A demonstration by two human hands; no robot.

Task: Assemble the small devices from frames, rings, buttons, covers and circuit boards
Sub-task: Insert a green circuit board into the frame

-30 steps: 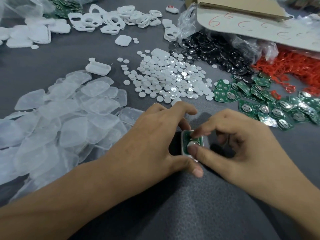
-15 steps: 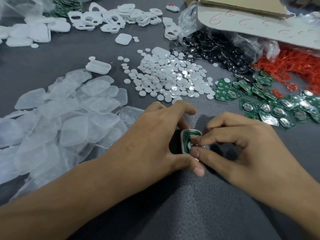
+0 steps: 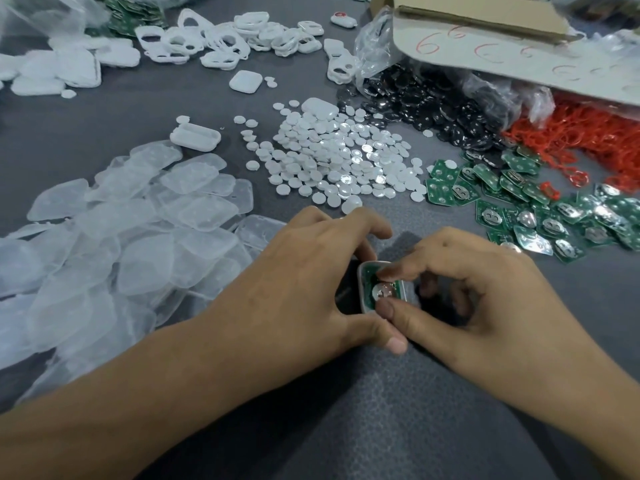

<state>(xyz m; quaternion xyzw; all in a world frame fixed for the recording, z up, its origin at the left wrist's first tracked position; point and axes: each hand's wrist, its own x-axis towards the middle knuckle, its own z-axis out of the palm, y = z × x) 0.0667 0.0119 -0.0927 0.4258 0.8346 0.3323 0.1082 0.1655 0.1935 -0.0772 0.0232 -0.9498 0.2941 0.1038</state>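
A small white frame [image 3: 364,289] with a green circuit board [image 3: 382,287] seated in it sits on the dark table near the front centre. My left hand [image 3: 304,275] grips the frame from the left, thumb under its near edge and fingers curled over the far side. From the right, my right hand [image 3: 485,292] pinches the board, index finger on its top edge and thumb on its near edge beside the silver battery clip. Most of the frame is hidden by my fingers.
Clear covers [image 3: 131,237] are heaped at the left. White round buttons [image 3: 336,161] lie in the middle, black discs [image 3: 433,109] and red rings [image 3: 595,140] behind right, green circuit boards [image 3: 540,209] at right. White frames [image 3: 225,39] lie at the back. A cardboard box [image 3: 512,39] stands at the back right.
My right index finger and thumb have closed tighter on the board inside the frame. My left hand has kept its hold and barely moved.
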